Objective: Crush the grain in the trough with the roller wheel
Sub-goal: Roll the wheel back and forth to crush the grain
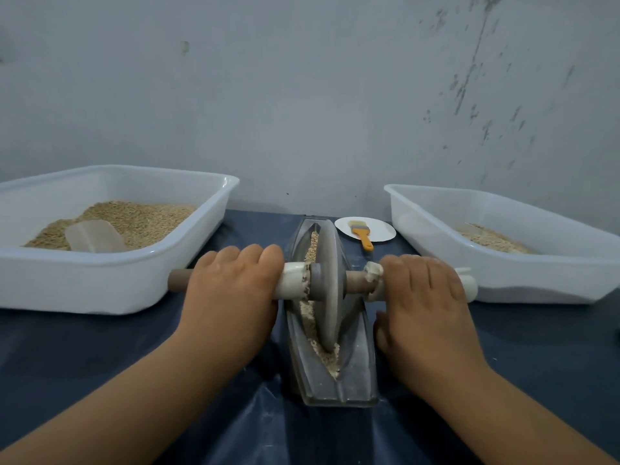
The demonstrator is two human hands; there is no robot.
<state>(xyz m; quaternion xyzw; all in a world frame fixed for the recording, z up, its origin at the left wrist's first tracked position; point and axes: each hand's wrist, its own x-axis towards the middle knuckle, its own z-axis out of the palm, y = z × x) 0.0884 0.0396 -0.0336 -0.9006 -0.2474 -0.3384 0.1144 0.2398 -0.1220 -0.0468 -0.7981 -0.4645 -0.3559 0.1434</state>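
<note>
A grey boat-shaped trough lies lengthwise in front of me on the dark blue table. Pale crushed grain fills its groove. The grey roller wheel stands upright in the groove near the middle. A wooden axle with white sleeves runs through the wheel to both sides. My left hand grips the axle's left sleeve from above. My right hand grips the right sleeve, its thumb hanging below.
A white tub with whole grain and a clear scoop stands at the left. Another white tub holding a little crushed grain stands at the right. Behind the trough, a paper plate carries an orange-handled brush. A wall rises close behind.
</note>
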